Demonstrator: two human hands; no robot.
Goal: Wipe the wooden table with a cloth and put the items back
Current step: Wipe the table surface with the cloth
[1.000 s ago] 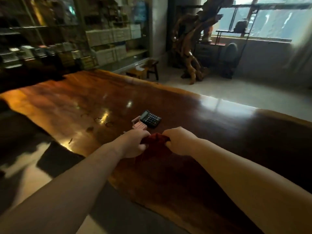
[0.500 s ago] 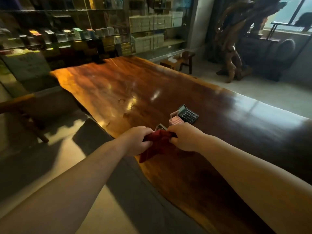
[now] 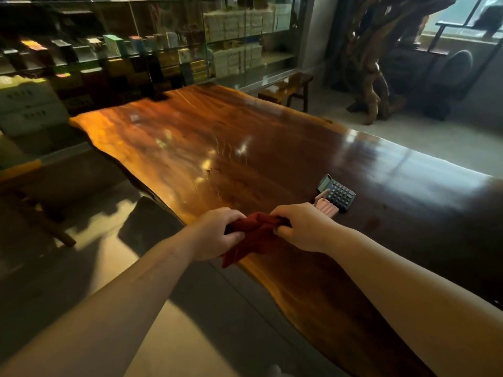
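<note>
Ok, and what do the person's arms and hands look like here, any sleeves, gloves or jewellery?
Both arms are bare as far as the frame shows: no sleeve on the left forearm or right forearm. The left hand and right hand wear no gloves, and no watch, bracelet or ring is visible. The light is dim, so small marks could go unseen.

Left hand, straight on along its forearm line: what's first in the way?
Past the red cloth it grips, the left hand would likely meet the right hand, gripping the same cloth's other end. The calculator lies beyond that; depth is hard to judge from one view.
</note>
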